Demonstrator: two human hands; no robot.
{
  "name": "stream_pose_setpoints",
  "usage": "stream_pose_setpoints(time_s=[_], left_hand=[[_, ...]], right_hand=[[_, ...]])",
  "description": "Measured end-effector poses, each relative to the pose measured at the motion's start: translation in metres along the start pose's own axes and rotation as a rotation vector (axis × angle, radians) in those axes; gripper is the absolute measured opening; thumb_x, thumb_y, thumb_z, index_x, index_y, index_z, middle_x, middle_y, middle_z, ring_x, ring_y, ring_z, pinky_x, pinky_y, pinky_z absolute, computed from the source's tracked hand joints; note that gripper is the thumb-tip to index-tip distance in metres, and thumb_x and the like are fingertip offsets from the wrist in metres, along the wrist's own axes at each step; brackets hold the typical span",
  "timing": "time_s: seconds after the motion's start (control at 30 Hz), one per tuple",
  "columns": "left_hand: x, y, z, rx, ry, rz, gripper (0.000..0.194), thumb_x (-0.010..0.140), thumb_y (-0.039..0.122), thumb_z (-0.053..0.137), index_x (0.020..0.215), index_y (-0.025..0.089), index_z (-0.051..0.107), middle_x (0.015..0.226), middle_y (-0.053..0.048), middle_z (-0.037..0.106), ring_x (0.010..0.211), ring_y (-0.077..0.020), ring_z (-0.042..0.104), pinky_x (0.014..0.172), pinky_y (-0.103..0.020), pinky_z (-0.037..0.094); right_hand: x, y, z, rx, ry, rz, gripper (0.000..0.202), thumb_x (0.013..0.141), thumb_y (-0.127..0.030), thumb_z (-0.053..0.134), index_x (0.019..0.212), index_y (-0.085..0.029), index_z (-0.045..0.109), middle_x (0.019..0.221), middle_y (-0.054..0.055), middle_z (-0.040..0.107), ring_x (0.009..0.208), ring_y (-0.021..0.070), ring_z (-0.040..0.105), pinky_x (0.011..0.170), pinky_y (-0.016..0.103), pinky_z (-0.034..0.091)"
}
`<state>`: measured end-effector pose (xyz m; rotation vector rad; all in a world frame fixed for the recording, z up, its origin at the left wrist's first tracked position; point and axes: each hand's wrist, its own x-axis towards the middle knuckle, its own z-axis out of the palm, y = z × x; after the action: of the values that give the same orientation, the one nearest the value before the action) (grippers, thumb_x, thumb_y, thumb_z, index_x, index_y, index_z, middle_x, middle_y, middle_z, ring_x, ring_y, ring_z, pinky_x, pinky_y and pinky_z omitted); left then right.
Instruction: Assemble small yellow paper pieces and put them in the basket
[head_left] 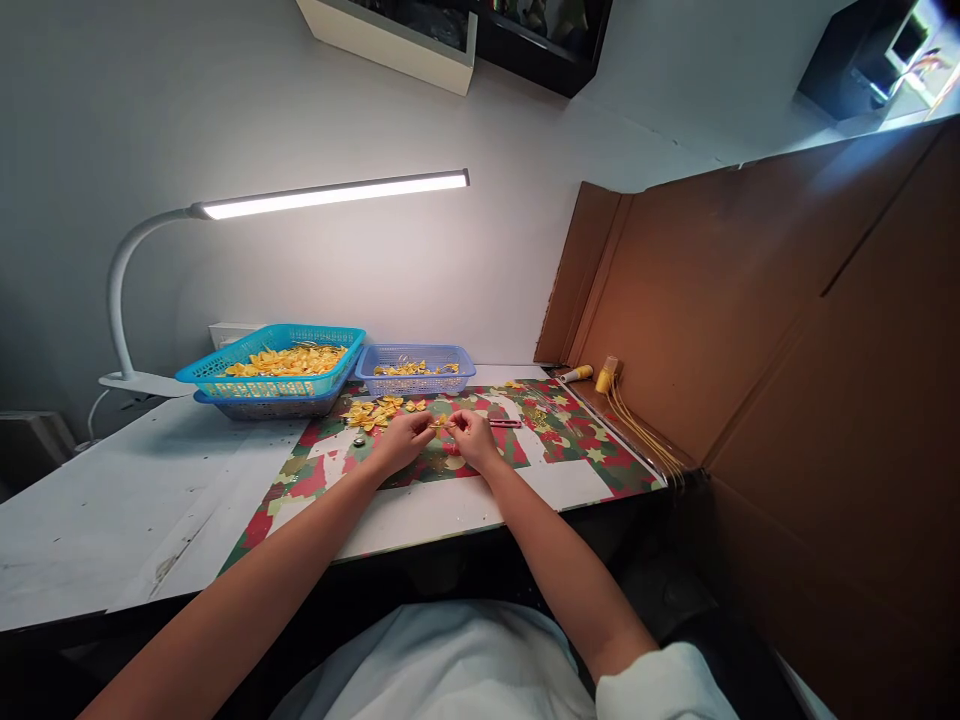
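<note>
1. My left hand (pixel 405 436) and right hand (pixel 471 436) meet over the mat (pixel 570 440), fingertips pinched together on a small yellow bow (pixel 441 424) held between them. Both hands are closed on it; the piece is too small for me to tell how it is folded.

2. The bow could slip from so light a pinch. It would drop onto the busy red and green mat right below my hands, where a small yellow thing may be hard to find.

3. A loose pile (pixel 373 411) of yellow bows lies just beyond my left hand. A sweep of that wrist could scatter them, or mix the held bow in with them.

4. Past the pile, a turquoise basket (pixel 271 366) full of yellow pieces sits stacked on another basket, partly over its rim. A knock could tip it. A blue basket (pixel 415 367) stands beside it, straight beyond my hands.

5. A thin tool (pixel 504 424) lies just past my right hand; I cannot tell what it is. My fingers could nudge it away.

6. Far to my right, a spool (pixel 606 375) trails yellow strands (pixel 645 432) along the mat's edge. They could snag or slide off.
</note>
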<state>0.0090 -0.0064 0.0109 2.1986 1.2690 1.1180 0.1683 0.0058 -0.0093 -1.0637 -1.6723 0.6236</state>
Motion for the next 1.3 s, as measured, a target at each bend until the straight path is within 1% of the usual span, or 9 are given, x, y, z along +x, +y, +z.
stream_pose_setpoints(time_s=[0.17,0.27,0.37,0.5,0.67,0.77,0.93,1.07,1.3], left_hand=[[-0.001,-0.001,-0.001,-0.145,-0.074,-0.074,0.033,0.076,0.048,0.042,0.059,0.022,0.036,0.055,0.005,0.036,0.053,-0.0121,0.034,0.053,-0.025,0.027],[-0.002,0.0,0.0,-0.251,-0.112,-0.121,0.029,0.076,0.046,0.042,0.059,0.022,0.039,0.056,0.004,0.04,0.054,-0.0125,0.037,0.055,-0.025,0.03],[-0.002,0.003,0.002,-0.331,-0.138,-0.154,0.025,0.074,0.042,0.043,0.059,0.022,0.042,0.056,0.004,0.043,0.054,-0.0129,0.039,0.055,-0.025,0.032],[-0.003,0.009,0.001,-0.419,-0.155,-0.202,0.022,0.072,0.04,0.048,0.06,0.021,0.045,0.056,0.004,0.046,0.052,-0.0123,0.041,0.053,-0.025,0.032],[-0.003,0.011,0.0,-0.517,-0.149,-0.228,0.022,0.069,0.041,0.053,0.063,0.021,0.047,0.056,0.004,0.049,0.051,-0.0114,0.041,0.051,-0.024,0.03],[-0.002,0.008,0.001,-0.54,-0.114,-0.231,0.024,0.069,0.042,0.057,0.064,0.021,0.048,0.058,0.004,0.05,0.052,-0.0108,0.04,0.051,-0.024,0.029],[0.0,0.004,0.002,-0.585,-0.051,-0.176,0.031,0.069,0.048,0.062,0.068,0.019,0.051,0.059,0.004,0.05,0.054,-0.0097,0.04,0.053,-0.023,0.031],[-0.001,0.006,0.002,-0.569,-0.016,-0.136,0.034,0.072,0.051,0.063,0.072,0.019,0.054,0.06,0.005,0.048,0.054,-0.0096,0.039,0.053,-0.022,0.03],[-0.001,0.008,0.002,-0.528,0.006,-0.112,0.035,0.072,0.054,0.063,0.075,0.019,0.059,0.064,0.003,0.055,0.056,-0.0107,0.041,0.053,-0.023,0.032]], right_hand=[[0.001,0.004,-0.028,-0.289,-0.021,-0.049,0.019,0.079,-0.029,0.062,0.094,-0.019,0.067,0.094,0.005,0.067,0.093,0.0192,0.057,0.083,0.03,0.044],[0.001,0.009,-0.054,-0.667,0.09,0.167,0.031,0.081,-0.03,0.064,0.11,-0.021,0.065,0.116,0.009,0.062,0.114,0.0278,0.048,0.095,0.041,0.038],[0.001,0.015,-0.072,-0.856,0.075,0.352,0.036,0.085,-0.038,0.06,0.116,-0.02,0.063,0.131,0.013,0.052,0.124,0.0325,0.039,0.098,0.047,0.034],[0.003,0.019,-0.075,-0.905,0.001,0.409,0.033,0.09,-0.042,0.053,0.111,-0.019,0.065,0.13,0.015,0.051,0.125,0.0327,0.038,0.098,0.05,0.033],[0.007,0.024,-0.068,-0.829,0.057,0.377,0.027,0.09,-0.036,0.054,0.104,-0.014,0.062,0.119,0.018,0.057,0.117,0.031,0.047,0.094,0.044,0.037],[0.006,0.024,-0.064,-0.564,0.093,0.288,0.022,0.092,-0.03,0.046,0.102,-0.015,0.058,0.102,0.013,0.064,0.094,0.0227,0.058,0.08,0.032,0.043],[-0.009,0.009,-0.051,-0.198,0.142,-0.126,0.028,0.095,-0.036,0.038,0.101,-0.018,0.058,0.085,0.005,0.064,0.078,0.0166,0.059,0.068,0.025,0.044],[-0.021,-0.003,-0.043,-0.187,0.131,-0.312,0.034,0.093,-0.049,0.043,0.091,-0.018,0.059,0.082,0.005,0.062,0.075,0.0159,0.058,0.068,0.026,0.046],[-0.02,-0.002,-0.038,-0.371,0.138,-0.401,0.037,0.094,-0.05,0.042,0.089,-0.018,0.059,0.082,0.007,0.061,0.075,0.0172,0.057,0.069,0.027,0.045]])
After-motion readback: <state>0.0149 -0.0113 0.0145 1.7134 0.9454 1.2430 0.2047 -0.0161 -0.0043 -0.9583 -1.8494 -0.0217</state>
